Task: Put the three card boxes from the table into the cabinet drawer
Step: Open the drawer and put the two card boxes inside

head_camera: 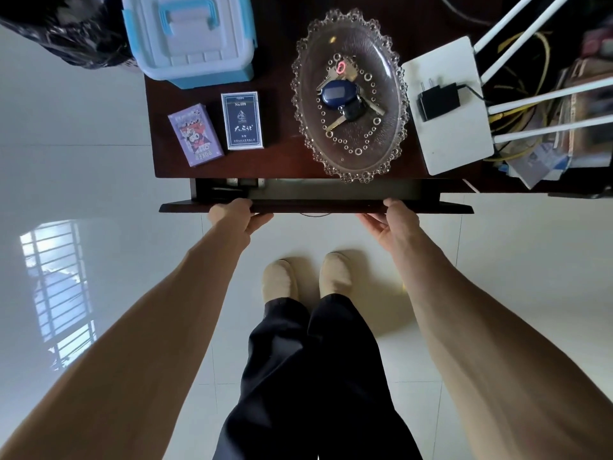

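- Your forearms fill the bottom of the view, with dark trousers and beige slippers [306, 277] between them on the pale floor tiles.
- Your left hand [234, 215] and right hand [391, 218] are both clamped on the drawer front [315, 206], fingers curled under its edge, thumbs up top. One hand sits toward each end.
- That drawer is only open a crack, so you can barely see in. Something's in the left part of the gap, but it's too dark to tell what.
- I only count two card boxes on the table [282, 161]: a purple box [195, 135] near the front left corner and a navy box [242, 120] just beside it on its right. Can't spot a third from here.
- Both lie flat, face up, long axis running front to back. Navy one is nearly square to the edge, the purple one is twisted a bit.
- They should be light, stiff cardboard, maybe a little slick. I'd pinch each across its long sides with one hand.
- Watch the glass dish [348, 94] with keys [345, 101] to the right, it looks fragile. A blue-and-white lidded tub [192, 38] sits behind the boxes.
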A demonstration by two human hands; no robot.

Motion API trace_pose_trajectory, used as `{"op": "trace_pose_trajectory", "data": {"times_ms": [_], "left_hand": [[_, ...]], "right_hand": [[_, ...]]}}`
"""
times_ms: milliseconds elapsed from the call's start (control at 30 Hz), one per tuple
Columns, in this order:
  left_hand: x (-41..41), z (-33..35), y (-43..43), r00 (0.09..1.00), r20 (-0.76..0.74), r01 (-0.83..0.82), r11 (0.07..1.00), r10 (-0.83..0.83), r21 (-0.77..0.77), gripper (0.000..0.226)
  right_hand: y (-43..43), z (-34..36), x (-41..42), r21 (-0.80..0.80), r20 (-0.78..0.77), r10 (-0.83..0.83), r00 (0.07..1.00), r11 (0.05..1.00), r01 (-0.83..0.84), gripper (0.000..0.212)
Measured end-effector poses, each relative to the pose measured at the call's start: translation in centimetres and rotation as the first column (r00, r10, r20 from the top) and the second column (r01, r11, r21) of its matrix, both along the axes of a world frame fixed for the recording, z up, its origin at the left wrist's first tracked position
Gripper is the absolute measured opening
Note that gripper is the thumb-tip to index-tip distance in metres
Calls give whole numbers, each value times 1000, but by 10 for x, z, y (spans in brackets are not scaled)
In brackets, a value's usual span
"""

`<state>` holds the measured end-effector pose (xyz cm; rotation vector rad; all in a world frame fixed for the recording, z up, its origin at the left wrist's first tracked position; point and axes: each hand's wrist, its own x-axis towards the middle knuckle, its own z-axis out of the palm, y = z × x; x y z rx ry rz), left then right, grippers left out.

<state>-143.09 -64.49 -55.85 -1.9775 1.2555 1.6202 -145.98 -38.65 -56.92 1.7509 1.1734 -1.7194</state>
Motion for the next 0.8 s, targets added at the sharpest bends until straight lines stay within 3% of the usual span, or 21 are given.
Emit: {"op": "trace_pose_trajectory", "data": {"times_ms": [333, 800], "left_hand": [[37, -1, 4, 997, 61, 40, 999, -40, -1, 14], [90, 0, 14, 985, 151, 92, 996, -88, -17, 10]], "right_hand": [[6, 1, 39, 19, 51, -3, 999, 1000, 2, 38], [14, 10, 90, 13, 96, -68, 993, 998, 67, 34]]}}
